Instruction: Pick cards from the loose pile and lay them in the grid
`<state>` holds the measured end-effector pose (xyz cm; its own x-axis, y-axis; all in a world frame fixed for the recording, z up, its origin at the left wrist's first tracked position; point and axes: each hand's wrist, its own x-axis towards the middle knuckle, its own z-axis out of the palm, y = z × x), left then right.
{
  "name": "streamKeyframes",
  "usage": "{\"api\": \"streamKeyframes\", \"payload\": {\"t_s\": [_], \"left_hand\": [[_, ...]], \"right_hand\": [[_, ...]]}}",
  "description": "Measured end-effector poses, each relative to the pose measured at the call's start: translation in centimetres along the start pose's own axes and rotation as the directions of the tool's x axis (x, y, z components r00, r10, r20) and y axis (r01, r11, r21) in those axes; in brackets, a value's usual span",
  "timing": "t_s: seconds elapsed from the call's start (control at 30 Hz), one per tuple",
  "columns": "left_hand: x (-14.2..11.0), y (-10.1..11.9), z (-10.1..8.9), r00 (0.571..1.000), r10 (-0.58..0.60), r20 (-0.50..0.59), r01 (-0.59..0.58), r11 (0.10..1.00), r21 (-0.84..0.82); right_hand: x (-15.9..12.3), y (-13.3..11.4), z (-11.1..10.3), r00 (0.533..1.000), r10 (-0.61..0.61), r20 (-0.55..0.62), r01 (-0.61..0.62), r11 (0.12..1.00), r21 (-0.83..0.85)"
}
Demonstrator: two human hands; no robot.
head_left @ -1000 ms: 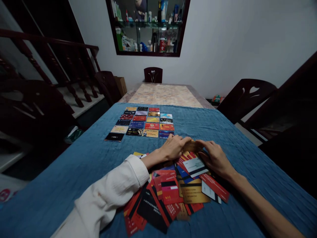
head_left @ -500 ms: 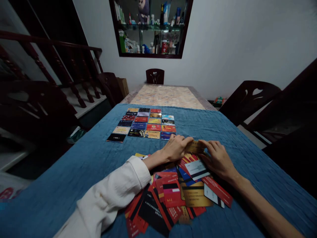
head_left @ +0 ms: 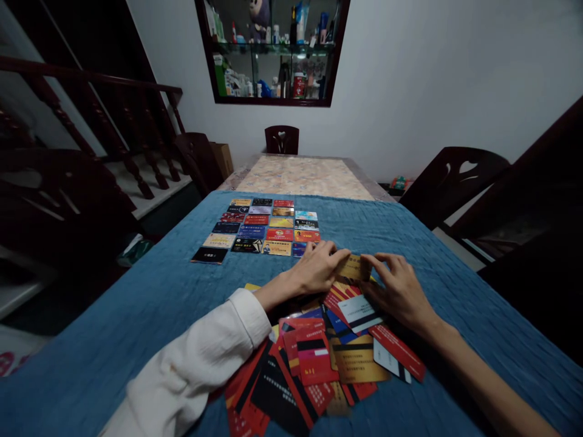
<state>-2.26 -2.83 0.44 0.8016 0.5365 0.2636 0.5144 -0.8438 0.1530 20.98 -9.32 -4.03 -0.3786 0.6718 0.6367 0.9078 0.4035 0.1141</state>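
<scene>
A gold card (head_left: pixel 353 267) is held up between my two hands, tilted so its printed face shows. My left hand (head_left: pixel 320 265) pinches its left end, and my right hand (head_left: pixel 398 291) grips the right end with thumb and fingers. Below them spreads a loose pile of cards: a red card (head_left: pixel 314 358), a black card (head_left: pixel 279 394), a gold card with a dark stripe (head_left: pixel 362 361) and a white striped card (head_left: pixel 362 312), among several others. Beyond my left hand, cards lie in neat columns, including a black card (head_left: pixel 209 255) and a blue card (head_left: pixel 299 249) partly behind the hand.
Blue cloth (head_left: pixel 150 315) covers the near part of the table, with the patterned tabletop (head_left: pixel 300 173) bare beyond it. Dark wooden chairs stand around, one on the right (head_left: pixel 455 182) and one at the far end (head_left: pixel 282 141). A glass-shelved cabinet (head_left: pixel 273 104) is set in the wall.
The gold card has tipped up a little, so more of its printed face shows. Both hands still hold it. The whole view has shifted slightly.
</scene>
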Motion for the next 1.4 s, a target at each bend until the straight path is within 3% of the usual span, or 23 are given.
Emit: {"api": "streamKeyframes", "payload": {"t_s": [0.53, 0.7, 1.03, 1.4], "left_hand": [[-0.9, -1.3, -0.1, 0.994, 0.054, -0.099, -0.025, 0.962, 0.271], [-1.3, -2.2, -1.1, 0.998, 0.022, -0.066, 0.0, 0.949, 0.315], [-2.2, -5.7, -4.3, 0.998, -0.069, 0.013, 0.06, 0.926, 0.372], [-1.3, -10.7, -6.9, 0.983, -0.18, 0.032, 0.153, 0.909, 0.387]], "right_hand": [[1.7, -0.9, -0.3, 0.999, -0.042, 0.023, 0.04, 0.997, 0.063], [3.2, -1.2, 0.0, 0.998, -0.057, 0.041, 0.054, 0.995, 0.08], [8.3, -1.5, 2.8, 0.988, -0.08, 0.135, 0.066, 0.992, 0.107], [16.0, -2.3, 4.9, 0.94, -0.029, 0.339, 0.008, 0.998, 0.063]]}}
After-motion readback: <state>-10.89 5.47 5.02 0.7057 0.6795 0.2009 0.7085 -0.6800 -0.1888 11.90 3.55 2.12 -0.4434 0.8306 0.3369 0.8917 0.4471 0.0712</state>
